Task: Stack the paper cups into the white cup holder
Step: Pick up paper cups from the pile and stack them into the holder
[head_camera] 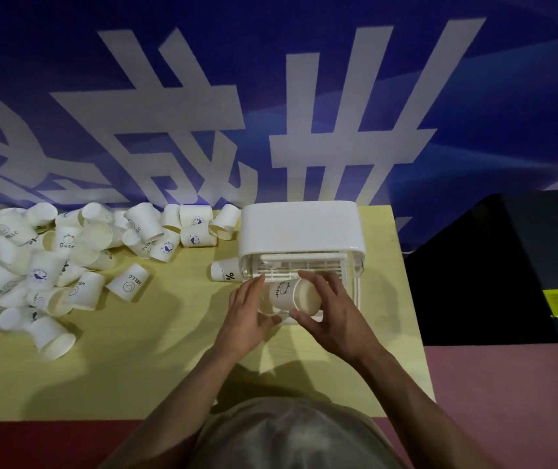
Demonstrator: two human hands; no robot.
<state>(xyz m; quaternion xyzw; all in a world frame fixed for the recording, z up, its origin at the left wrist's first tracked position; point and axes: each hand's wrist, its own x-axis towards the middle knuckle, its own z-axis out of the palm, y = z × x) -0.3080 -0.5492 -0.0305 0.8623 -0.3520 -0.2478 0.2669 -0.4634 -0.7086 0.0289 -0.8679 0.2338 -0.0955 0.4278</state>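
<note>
The white cup holder [299, 228] stands at the right end of the yellow table, its grid-like front facing me. Right in front of it my right hand [330, 316] grips a white paper cup [291, 294], tilted with its open mouth toward me. A second cup [267, 304] sits partly hidden behind it under my left hand [247, 309], whose fingers curl around it. One loose cup with a "%" mark [225, 270] lies on its side just left of the holder. A big heap of paper cups [51, 258] covers the table's left half.
The yellow table [156, 350] ends just right of the holder, with a dark drop [480, 272] beyond. A blue banner wall [271, 96] rises directly behind the table. The near table edge lies above my grey shirt [287, 434].
</note>
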